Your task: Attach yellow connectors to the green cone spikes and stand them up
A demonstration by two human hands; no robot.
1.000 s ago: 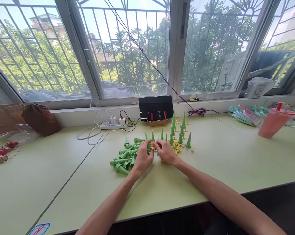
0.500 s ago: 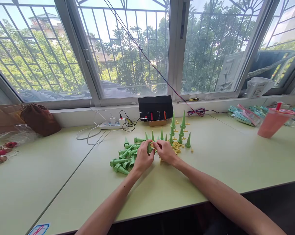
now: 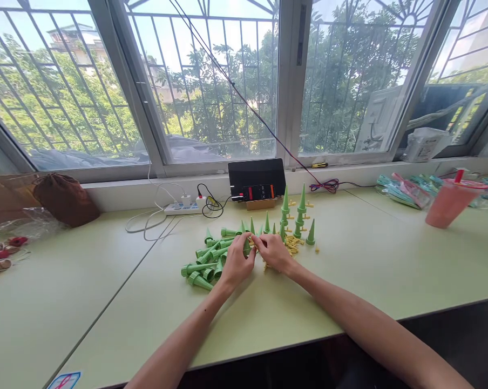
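My left hand (image 3: 238, 259) is closed round a green plastic watering spike (image 3: 246, 248), largely covered by the fingers. Against it, my right hand (image 3: 273, 253) pinches at what looks like a small yellow valve (image 3: 251, 242), mostly hidden between the fingertips. The two hands nearly meet. Left of them lies a heap of green spikes (image 3: 203, 267), some showing hollow, ribbed ends. A pile of yellow valves (image 3: 295, 244) sits right behind my right hand. Beyond it rise stacks of upright green spikes (image 3: 300, 216) with yellow valves sticking out sideways.
A phone (image 3: 260, 192) leans against a dark tablet (image 3: 256, 174) at the back. A power strip (image 3: 183, 207) with cables lies to its left. A pink drink cup (image 3: 450, 205) and plastic-wrapped items (image 3: 401, 192) stand right; a brown bag (image 3: 66, 200) is at left.
Both hands stay in almost the same place, with the right fingers shifting slightly at the spike. The whole view has moved very slightly.
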